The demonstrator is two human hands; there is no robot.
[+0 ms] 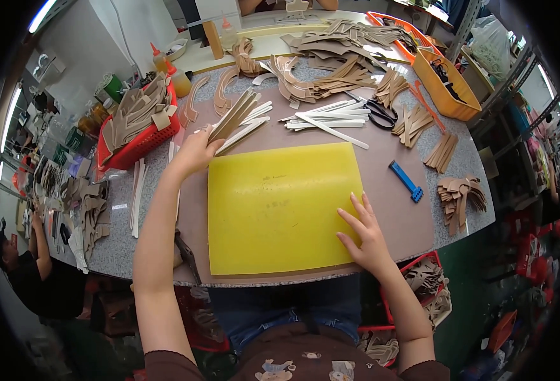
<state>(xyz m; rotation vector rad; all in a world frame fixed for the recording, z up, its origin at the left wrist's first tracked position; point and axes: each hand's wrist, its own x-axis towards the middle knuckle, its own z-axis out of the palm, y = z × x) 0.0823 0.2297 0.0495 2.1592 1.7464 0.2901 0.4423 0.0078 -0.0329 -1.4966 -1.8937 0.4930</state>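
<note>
My left hand [195, 151] is closed round one end of a bundle of flat brown strips [236, 115], which slants up and away to the right. White strips [249, 131] lie just beside and beneath the bundle. In front of me a yellow rectangular sheet [280, 216] rests on the brown work mat [394, 219]. My right hand [364, 233] lies on the sheet's right edge with its fingers spread and nothing in them. Beyond the sheet is another pile of white strips [327, 119], with black-handled scissors [381, 114] at its right end.
A blue-handled tool [406, 181] lies right of the sheet. Curved brown pieces [461, 197] and stacked strips ring the table. A red basket [141, 140] stands left, a yellow bin [446, 86] back right. A dark tool [188, 257] sits at the front edge. A co-worker [35, 273] is far left.
</note>
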